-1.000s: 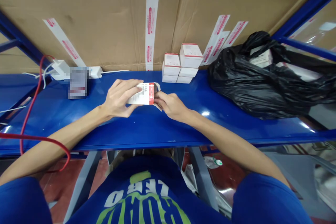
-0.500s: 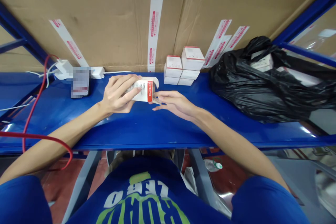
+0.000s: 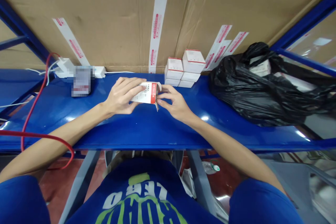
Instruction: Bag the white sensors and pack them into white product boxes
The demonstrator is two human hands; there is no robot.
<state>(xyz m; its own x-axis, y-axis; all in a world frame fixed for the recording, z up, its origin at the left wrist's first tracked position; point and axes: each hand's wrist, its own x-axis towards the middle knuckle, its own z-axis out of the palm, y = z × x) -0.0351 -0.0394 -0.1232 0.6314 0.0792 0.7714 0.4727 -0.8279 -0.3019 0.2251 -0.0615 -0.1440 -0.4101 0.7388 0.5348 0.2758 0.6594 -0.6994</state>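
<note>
Red cable (image 3: 34, 112): looped across the left forearm, well to the left of both hands.
White plugs (image 3: 64, 66): set beyond and to the left of the left hand, with thin white leads attached.
Blurred device (image 3: 81, 82): laid to the left of the left hand, just beside the plugs; its face is masked by pixelation.
Left hand (image 3: 122, 96): clamped around the left part of the small box, fingers over the far side and upper face, thumb at the near side.
Small box (image 3: 145, 94): held between the two hands, over the blue table (image 3: 157, 131); laid on its side, its end turned toward the right hand. White printed card is shown, with a red band lettered "DETECTOR" at that end, where flaps are folded out.
Right hand (image 3: 174, 103): fingers partly curled at the flapped end; whether a flap is pinched cannot be told.
Stacked boxes (image 3: 185, 70): placed beyond the right hand, white with red edging.
Black bag (image 3: 252, 94): rested to the right of the right hand; pale packages are seen in its mouth.
</note>
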